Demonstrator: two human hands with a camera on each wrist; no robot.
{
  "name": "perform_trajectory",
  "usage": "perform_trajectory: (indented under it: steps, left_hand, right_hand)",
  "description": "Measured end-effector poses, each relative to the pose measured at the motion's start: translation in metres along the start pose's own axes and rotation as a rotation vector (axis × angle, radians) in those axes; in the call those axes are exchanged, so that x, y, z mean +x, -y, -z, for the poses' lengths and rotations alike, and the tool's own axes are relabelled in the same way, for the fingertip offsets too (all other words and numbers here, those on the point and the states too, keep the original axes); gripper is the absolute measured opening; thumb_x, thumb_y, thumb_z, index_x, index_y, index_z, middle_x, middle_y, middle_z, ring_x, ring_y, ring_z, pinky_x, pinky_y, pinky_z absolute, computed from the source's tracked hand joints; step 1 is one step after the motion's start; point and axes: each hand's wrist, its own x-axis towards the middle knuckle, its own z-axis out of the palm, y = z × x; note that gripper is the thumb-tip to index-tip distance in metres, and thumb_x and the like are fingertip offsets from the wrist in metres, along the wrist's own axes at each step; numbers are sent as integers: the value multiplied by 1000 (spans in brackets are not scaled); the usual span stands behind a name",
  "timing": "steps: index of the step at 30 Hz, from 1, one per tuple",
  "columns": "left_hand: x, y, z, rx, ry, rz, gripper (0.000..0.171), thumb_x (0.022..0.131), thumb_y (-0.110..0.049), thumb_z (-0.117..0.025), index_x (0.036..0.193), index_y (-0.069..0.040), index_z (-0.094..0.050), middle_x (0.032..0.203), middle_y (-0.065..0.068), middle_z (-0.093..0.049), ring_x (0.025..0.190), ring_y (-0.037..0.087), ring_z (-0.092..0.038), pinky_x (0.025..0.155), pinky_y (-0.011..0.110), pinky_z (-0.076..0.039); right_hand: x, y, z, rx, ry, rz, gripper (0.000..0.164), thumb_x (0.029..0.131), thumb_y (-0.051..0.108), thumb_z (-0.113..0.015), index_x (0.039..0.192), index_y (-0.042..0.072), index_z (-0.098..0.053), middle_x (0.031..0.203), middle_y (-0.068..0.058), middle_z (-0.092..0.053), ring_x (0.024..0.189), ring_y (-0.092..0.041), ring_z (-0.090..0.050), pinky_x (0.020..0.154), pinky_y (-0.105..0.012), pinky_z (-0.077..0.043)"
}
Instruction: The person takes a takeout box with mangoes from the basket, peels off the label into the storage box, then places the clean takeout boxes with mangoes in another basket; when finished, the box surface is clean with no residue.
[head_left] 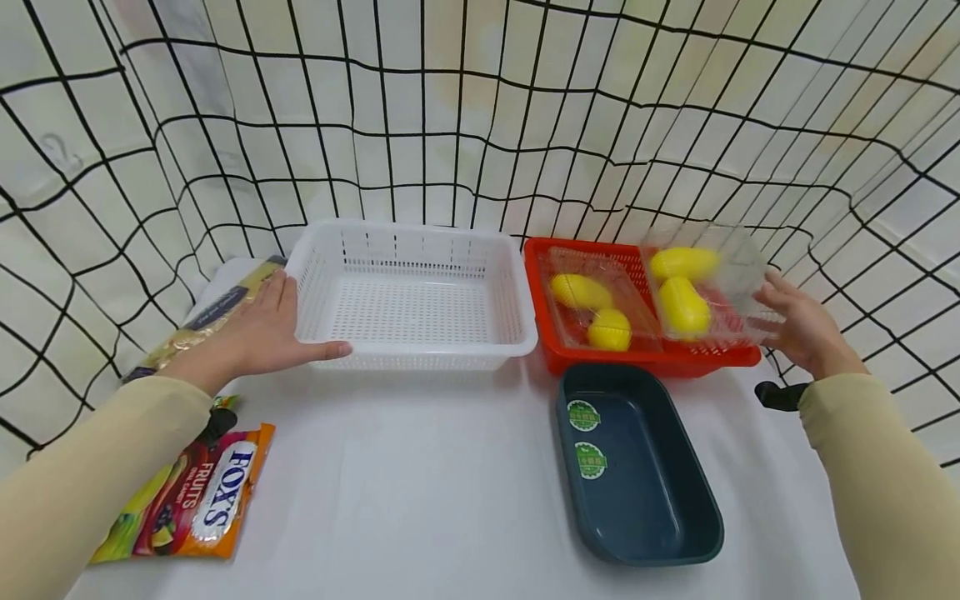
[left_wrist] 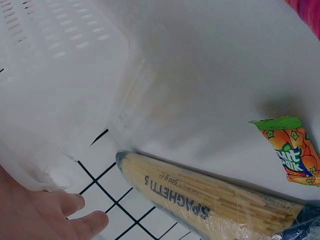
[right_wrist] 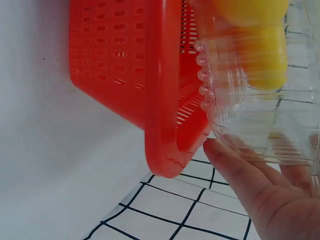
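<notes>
My left hand rests against the left end of a white perforated basket, thumb stretched along its front rim and the other fingers extended. Beside that hand lies a spaghetti pack, partly hidden by the hand and sleeve in the head view. My right hand holds the right end of a clear plastic box with two lemons in it. The box sits tilted over the right half of a red basket, lemons gathered at its left. Another clear box with two lemons lies in the basket's left half.
A dark blue tray with green stickers stands in front of the red basket. At the front left are a Fox's candy bag and a small green-and-orange packet. Black netting closes off the back and both sides.
</notes>
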Motion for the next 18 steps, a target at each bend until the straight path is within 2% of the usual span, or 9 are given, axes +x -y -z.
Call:
perform_trajectory:
  steps: [1, 4, 7, 8, 9, 11, 12, 15, 18]
  left_hand:
    - [0, 0, -1, 1, 2, 1, 141, 82, -79, -61, 153, 18, 13, 162, 42, 9, 150, 61, -2, 117, 77, -14]
    - [1, 2, -2, 2, 6, 4, 142, 82, -79, -61, 153, 18, 13, 162, 42, 9, 150, 61, -2, 116, 77, -14]
    - [2, 3, -2, 6, 4, 4, 142, 82, -80, -61, 153, 17, 13, 162, 42, 9, 150, 61, -3, 116, 77, -15]
    - [2, 3, -3, 3, 2, 3, 142, 82, -80, -61, 154, 17, 13, 163, 42, 9, 150, 61, -3, 116, 78, -15]
    - [2, 3, -3, 4, 0, 1, 141, 82, -80, -61, 154, 17, 13, 163, 42, 10, 150, 61, -3, 115, 78, -15]
    - [2, 3, -3, 1, -9, -5, 142, 81, -80, -62, 154, 16, 13, 163, 41, 9, 150, 61, -3, 115, 79, -15]
    - [2, 3, -3, 2, -12, -8, 142, 81, -80, -62, 154, 15, 14, 163, 41, 9, 150, 61, -3, 114, 79, -15]
    - [2, 2, -1, 8, -22, -15, 143, 81, -81, -61, 155, 15, 14, 163, 41, 8, 150, 61, -3, 114, 79, -16]
    - [2, 2, 1, 14, -22, -15, 143, 81, -80, -62, 154, 16, 14, 163, 42, 8, 150, 61, -3, 114, 79, -16]
  right_hand:
    - [2, -2, 0, -16, -10, -8, 76, 100, 56, -47, 159, 51, 2, 174, 6, 13, 157, -44, -2, 83, -22, -59]
    - [6, -5, 2, -59, -23, -26, 79, 100, 57, -48, 161, 45, 0, 174, 1, 11, 155, -44, -8, 82, -21, -59]
    - [10, -7, 4, -145, -35, -36, 82, 98, 61, -47, 163, 41, -2, 175, -4, 6, 148, -39, -23, 82, -19, -58]
    - [11, -8, 4, -164, -33, -37, 82, 99, 61, -47, 163, 39, -2, 175, -4, 2, 143, -34, -29, 82, -18, -58]
    - [12, -8, 5, -193, -34, -38, 83, 98, 62, -47, 164, 37, -3, 173, -6, -11, 137, -29, -36, 82, -18, -57]
    - [15, -9, 7, -255, -27, -34, 82, 100, 62, -45, 165, 33, -4, 159, -2, -34, 124, -17, -43, 82, -16, -56]
    - [16, -10, 8, -269, -19, -32, 81, 101, 60, -44, 165, 31, -3, 148, 3, -41, 119, -12, -45, 82, -16, -56]
    - [19, -9, 11, -310, -6, -38, 82, 103, 59, -42, 166, 25, -2, 122, 20, -44, 108, -4, -51, 84, -16, -56]
    - [22, -8, 12, -330, -1, -50, 83, 103, 59, -41, 166, 23, -1, 123, 18, -45, 108, -3, -51, 84, -17, -56]
